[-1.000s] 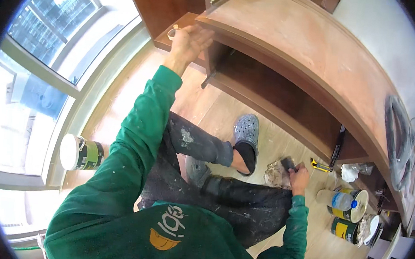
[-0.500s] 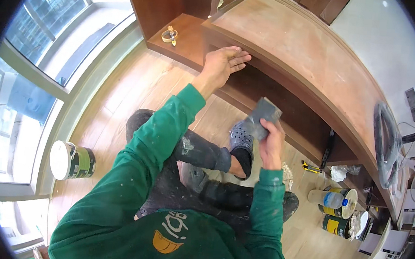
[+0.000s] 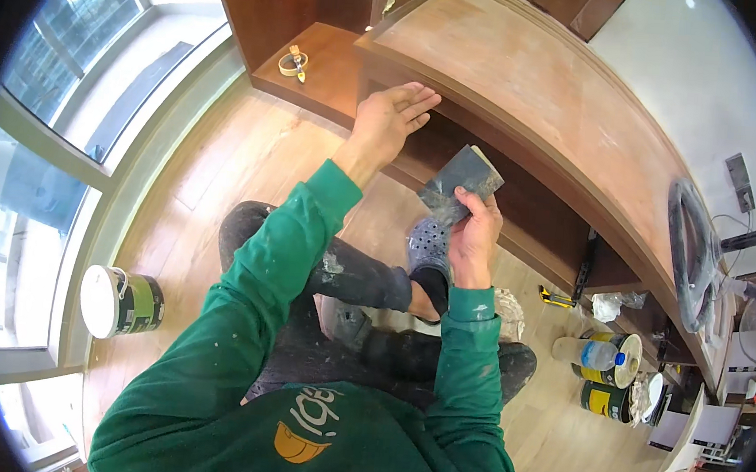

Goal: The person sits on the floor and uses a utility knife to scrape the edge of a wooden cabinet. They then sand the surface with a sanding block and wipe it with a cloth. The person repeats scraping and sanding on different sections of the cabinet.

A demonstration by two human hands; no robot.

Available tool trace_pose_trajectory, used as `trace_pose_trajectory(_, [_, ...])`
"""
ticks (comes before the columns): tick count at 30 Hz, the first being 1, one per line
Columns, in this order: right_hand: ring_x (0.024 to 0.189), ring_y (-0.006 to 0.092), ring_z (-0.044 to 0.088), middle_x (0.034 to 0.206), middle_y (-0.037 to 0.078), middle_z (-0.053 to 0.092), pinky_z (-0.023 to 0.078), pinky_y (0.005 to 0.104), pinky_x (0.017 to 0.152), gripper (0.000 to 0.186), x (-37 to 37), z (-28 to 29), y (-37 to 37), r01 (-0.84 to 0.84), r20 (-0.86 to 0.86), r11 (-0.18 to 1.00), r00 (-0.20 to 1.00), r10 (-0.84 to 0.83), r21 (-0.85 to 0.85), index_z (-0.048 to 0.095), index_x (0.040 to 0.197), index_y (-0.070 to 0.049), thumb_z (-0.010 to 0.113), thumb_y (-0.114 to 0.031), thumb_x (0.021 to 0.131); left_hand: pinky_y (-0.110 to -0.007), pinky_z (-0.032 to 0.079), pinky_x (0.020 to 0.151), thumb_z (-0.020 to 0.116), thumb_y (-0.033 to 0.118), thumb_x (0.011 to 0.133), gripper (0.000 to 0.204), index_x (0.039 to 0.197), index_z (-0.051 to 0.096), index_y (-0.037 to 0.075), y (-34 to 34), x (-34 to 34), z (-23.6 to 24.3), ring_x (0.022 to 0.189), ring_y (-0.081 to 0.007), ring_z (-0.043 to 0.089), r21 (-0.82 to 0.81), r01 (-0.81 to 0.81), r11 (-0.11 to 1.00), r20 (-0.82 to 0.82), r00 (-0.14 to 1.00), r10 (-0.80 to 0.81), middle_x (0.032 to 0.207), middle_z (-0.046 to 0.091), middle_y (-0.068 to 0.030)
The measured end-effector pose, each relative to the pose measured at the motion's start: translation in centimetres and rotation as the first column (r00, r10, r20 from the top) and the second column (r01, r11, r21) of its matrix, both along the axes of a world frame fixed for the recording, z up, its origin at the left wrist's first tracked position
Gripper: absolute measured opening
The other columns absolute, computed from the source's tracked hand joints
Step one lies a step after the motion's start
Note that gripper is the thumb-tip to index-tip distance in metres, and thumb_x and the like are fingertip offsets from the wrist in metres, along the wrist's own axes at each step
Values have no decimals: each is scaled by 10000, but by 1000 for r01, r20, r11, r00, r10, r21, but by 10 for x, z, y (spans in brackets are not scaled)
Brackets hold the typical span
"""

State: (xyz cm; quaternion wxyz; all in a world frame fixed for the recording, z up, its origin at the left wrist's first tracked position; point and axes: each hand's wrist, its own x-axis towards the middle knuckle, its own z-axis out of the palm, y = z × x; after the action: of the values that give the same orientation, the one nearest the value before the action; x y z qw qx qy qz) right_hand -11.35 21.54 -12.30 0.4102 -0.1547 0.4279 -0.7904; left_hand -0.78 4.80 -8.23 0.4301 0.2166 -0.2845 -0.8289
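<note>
My right hand (image 3: 476, 230) grips a folded sheet of dark grey sandpaper (image 3: 453, 184), thumb on its face and a pale edge showing at its upper corner. The sheet is held in the air in front of the long brown wooden cabinet (image 3: 528, 128), whose top looks dusty and sanded. At the cabinet's front edge is my left hand (image 3: 391, 122), open with its fingers stretched out; whether the fingertips touch the wood I cannot tell. Below the sandpaper is my foot in a grey clog (image 3: 429, 244).
A tape roll with a small brush (image 3: 294, 65) lies on the low wooden shelf. To the left stands a paint bucket (image 3: 122, 303) by the window. Rightward are a yellow utility knife (image 3: 556, 296), a water bottle (image 3: 601, 354), cans (image 3: 605, 401) and a coiled grey hose (image 3: 692, 252).
The sandpaper in my right hand has moved up and left, turning to show more of its face. My left hand stays by the cabinet edge. The whole view has shifted slightly.
</note>
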Motion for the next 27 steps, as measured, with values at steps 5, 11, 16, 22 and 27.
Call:
trace_pose_trajectory(5, [795, 139, 623, 909, 66, 676, 492, 291, 753, 202, 14, 13, -20, 115, -248, 992, 963, -101, 43, 606, 969, -11, 682, -13, 782, -354, 458, 904, 505, 173, 945, 311, 1168, 556, -37, 8, 17, -8, 1103, -274, 611, -217, -78, 973, 106, 989, 103, 1129, 636, -163])
trace_pose_trajectory(11, [791, 262, 647, 893, 115, 647, 513, 372, 710, 243, 46, 24, -44, 154, -891, 988, 448, -79, -10, 630, 959, -45, 713, -97, 737, -290, 499, 760, 623, 188, 892, 288, 1067, 626, -40, 69, 37, 6, 883, -170, 643, -446, 59, 893, 452, 876, 168, 972, 680, -111])
trace_pose_trajectory(16, [999, 315, 554, 1059, 101, 608, 428, 449, 858, 399, 37, 51, -61, 99, -971, 977, -169, -171, -189, 617, 1066, -88, 734, -203, 702, -310, 469, 623, 630, 72, 832, 139, 867, 680, -52, 5, 50, -35, 667, -150, 599, -201, -357, 912, 325, 854, 406, 751, 663, -72])
trace_pose_trajectory(22, [1030, 313, 525, 1083, 111, 585, 412, 454, 894, 414, -27, 96, -102, 212, -864, 971, -504, 7, -116, 601, 1125, -95, 728, -187, 742, -356, 450, 602, 637, 21, 826, 61, 867, 619, -20, -41, 37, -12, 730, -199, 594, 78, -507, 858, 118, 860, 497, 809, 611, -99])
trace_pose_trajectory(27, [1080, 330, 512, 1129, 104, 569, 432, 427, 921, 474, -69, 100, -76, 183, -861, 983, -503, 78, -17, 593, 1153, -88, 755, -166, 714, -364, 445, 580, 629, -9, 814, 87, 883, 579, -18, -11, 9, 34, 735, -211, 587, 161, -588, 793, -15, 802, 597, 771, 576, -87])
